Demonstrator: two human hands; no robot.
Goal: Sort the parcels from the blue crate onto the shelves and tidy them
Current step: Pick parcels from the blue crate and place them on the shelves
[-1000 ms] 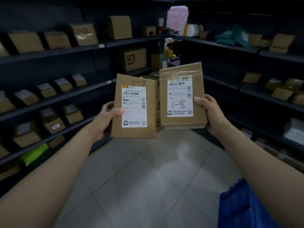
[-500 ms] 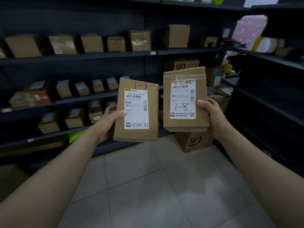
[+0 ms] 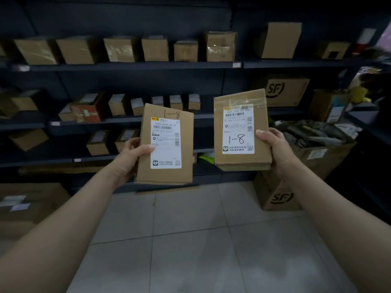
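Cardboard left parcel (image 3: 167,176) and right parcel (image 3: 240,98) hide fingers.

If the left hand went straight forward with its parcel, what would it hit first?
The left hand would probably meet the dark shelving behind its parcel, near the small boxes; depth is unclear.

Parcel depot storeroom: dark shelves (image 3: 131,65) of labelled cardboard boxes (image 3: 155,49), courier cartons (image 3: 279,195) on tiled floor (image 3: 190,250).

head view | worn camera | faces forward, slightly down | shelves (image 3: 131,65) near
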